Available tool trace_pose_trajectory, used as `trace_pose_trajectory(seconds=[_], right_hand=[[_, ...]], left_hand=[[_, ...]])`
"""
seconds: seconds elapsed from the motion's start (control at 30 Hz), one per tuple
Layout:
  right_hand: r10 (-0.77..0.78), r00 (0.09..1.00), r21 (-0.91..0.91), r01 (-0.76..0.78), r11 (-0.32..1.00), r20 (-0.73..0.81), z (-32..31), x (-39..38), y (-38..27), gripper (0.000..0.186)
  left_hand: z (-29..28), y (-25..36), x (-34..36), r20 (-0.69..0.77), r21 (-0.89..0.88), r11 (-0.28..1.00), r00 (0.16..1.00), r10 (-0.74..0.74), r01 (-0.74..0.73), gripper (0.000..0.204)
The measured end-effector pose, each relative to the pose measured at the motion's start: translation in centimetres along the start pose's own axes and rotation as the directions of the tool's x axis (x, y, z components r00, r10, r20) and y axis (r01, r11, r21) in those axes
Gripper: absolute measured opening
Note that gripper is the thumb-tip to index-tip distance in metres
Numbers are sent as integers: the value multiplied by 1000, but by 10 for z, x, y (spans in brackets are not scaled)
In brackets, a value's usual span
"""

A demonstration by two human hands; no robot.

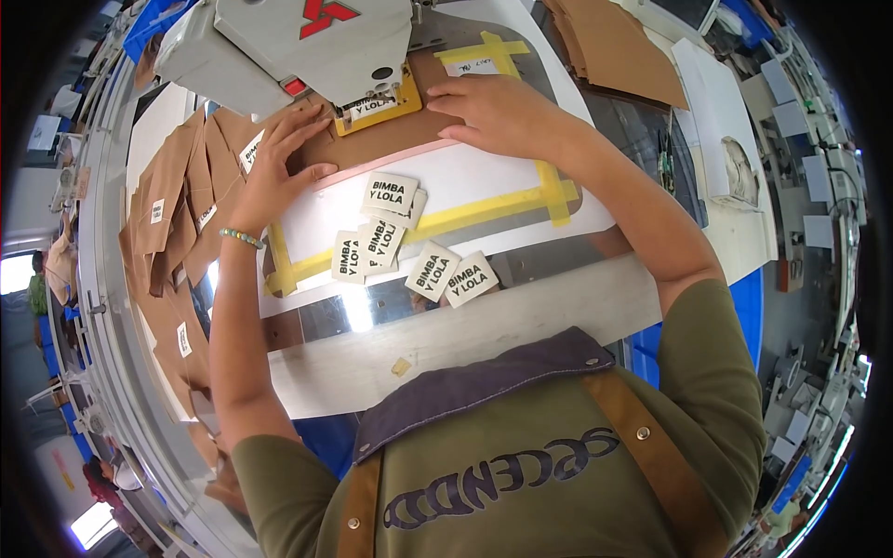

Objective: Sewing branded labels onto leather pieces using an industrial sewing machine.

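Observation:
My left hand (290, 160) lies on the left end of a brown fabric panel (372, 149), its fingers spread. On the panel's right part rests my right hand (493, 113), fingers stretched out flat. Between them, a yellow clamp frame (416, 100) of the sewing machine (302, 46) sits on the panel around a white label (367, 108) with dark print. The machine head partly hides the label and the needle area. Several loose square white labels (391, 192) lie nearer to me on the white sheet, and two overlapping labels (431, 272) lie on the metal plate.
Brown panels with labels (167, 214) are piled at the left. More brown pieces (619, 51) are stacked at the far right. Yellow tape (484, 212) borders the white sheet (321, 223). Tweezers or snips (665, 163) and a white box (730, 167) are on the right.

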State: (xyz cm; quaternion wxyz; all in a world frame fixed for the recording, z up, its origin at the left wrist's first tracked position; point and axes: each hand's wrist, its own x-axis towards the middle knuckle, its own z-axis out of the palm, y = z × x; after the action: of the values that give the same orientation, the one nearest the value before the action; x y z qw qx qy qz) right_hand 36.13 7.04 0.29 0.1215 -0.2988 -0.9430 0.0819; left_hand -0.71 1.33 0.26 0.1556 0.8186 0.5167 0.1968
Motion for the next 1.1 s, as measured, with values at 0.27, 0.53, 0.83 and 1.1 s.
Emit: trace_pose_trajectory(seconds=[0.27, 0.53, 0.83, 1.1], right_hand=[[-27, 999, -61, 25, 998, -20, -23, -23, -2, 45], [-208, 948, -187, 165, 968, -241, -13, -40, -21, 34], [-424, 876, -174, 392, 903, -228, 0, -28, -43, 18], [-304, 926, 37, 320, 947, -225, -21, -65, -44, 10]], left_hand=[[36, 37, 10, -245, 264, 952, 944, 220, -154, 29], [45, 53, 11, -275, 323, 900, 881, 385, -293, 18], [21, 64, -42, -42, 490, 728, 821, 569, -479, 32], [-32, -50, -132, -50, 665, 738, 981, 190, -109, 47]])
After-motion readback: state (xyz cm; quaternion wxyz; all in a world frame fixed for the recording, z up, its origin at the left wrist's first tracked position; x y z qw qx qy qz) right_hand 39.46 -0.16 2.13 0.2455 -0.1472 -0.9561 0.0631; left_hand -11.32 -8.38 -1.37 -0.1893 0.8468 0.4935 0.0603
